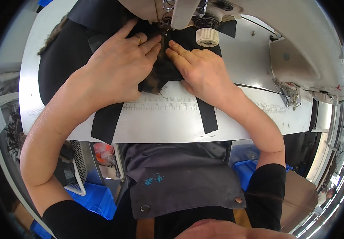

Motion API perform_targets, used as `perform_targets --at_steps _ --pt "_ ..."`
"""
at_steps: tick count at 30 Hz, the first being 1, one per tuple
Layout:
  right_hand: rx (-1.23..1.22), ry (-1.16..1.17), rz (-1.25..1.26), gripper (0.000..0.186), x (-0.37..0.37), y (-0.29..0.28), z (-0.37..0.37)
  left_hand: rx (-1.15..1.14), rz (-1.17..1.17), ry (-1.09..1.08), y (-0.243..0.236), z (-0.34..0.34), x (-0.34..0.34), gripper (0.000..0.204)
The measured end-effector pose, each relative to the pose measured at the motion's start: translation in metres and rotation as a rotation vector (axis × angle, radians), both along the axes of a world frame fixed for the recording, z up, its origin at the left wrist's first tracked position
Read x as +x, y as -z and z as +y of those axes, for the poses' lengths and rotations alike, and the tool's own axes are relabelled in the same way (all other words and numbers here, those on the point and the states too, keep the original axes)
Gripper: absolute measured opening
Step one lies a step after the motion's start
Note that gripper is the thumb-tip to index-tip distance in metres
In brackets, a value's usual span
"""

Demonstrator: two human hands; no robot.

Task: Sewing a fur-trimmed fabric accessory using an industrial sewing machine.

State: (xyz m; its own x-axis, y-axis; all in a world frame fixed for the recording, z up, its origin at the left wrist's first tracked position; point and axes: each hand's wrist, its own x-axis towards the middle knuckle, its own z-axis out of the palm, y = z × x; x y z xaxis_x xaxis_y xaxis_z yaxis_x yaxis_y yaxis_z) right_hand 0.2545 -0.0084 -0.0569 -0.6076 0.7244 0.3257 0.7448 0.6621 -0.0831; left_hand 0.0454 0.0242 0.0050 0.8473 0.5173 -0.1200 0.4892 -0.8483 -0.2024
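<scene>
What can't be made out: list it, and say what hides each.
Head view:
Black cloth under the left grip and right grip: covered by them.
Any stitching: too small, dark on dark.
Top of the sewing machine: cut off by the upper edge.
Dark items at the left rim: too small, distorted.

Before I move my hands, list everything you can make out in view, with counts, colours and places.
sewing machine: one, cream, top right
ribbed knob: one, white, machine's front
black fabric: count unclear, overlapping, under both hands
brown fur: count unclear, between the hands and at far left
worktable: one, silver-white, beneath the fabric
ruler strip: one, pale, along the worktable
blue bins: at least two, below the worktable
apron: one, grey, on your front
left hand: one, gold-ringed, on fabric
right hand: one, bare, on fabric
</scene>
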Motion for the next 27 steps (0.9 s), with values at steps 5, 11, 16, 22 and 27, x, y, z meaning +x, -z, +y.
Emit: perform_targets --at_steps 5,11,16,22,27 --pt "0.103 -0.054 0.118 0.031 0.000 0.000 0.003 0.003 -0.013 -0.017 0.002 0.000 0.000 0.072" --pt "0.102 -0.049 0.131 0.030 0.000 0.002 0.005 0.033 -0.061 0.001 0.004 0.001 -0.001 0.070" --pt "0.058 -0.011 0.084 0.046 0.003 0.003 0.009 0.074 -0.108 0.048 0.007 0.015 -0.003 0.065" --pt "-0.057 0.015 0.037 0.066 0.008 -0.002 0.006 0.044 -0.112 -0.008 0.006 0.008 0.001 0.063" --pt "-0.159 -0.022 0.025 0.070 0.015 -0.011 0.006 0.024 -0.097 -0.029 0.005 0.002 -0.002 0.065"
